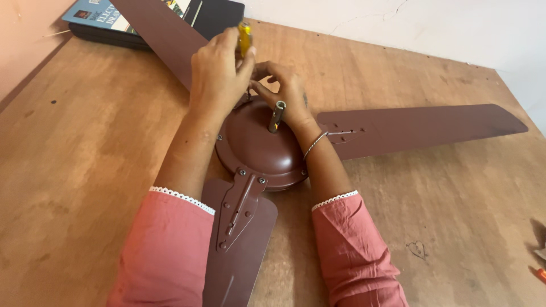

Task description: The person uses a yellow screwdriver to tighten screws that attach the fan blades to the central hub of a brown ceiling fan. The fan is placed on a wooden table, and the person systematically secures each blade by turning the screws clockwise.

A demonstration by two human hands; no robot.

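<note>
A brown ceiling fan lies on a wooden table, its round motor housing [259, 145] in the middle with a short metal shaft [276, 115] sticking up. Three blades spread out: one toward me [239, 250], one to the right [421, 128], one to the far left [162, 34]. My left hand [219, 74] grips a yellow-handled screwdriver [244, 37] upright over the far side of the housing. My right hand [287, 91] rests on the housing behind the shaft, fingers pinched near the screwdriver's tip. The tip itself is hidden by my hands.
A dark book [102, 17] lies at the far left corner, partly under the far blade. The wooden table [85, 142] meets a white wall at the back. Small items, one orange [540, 274], sit at the right edge.
</note>
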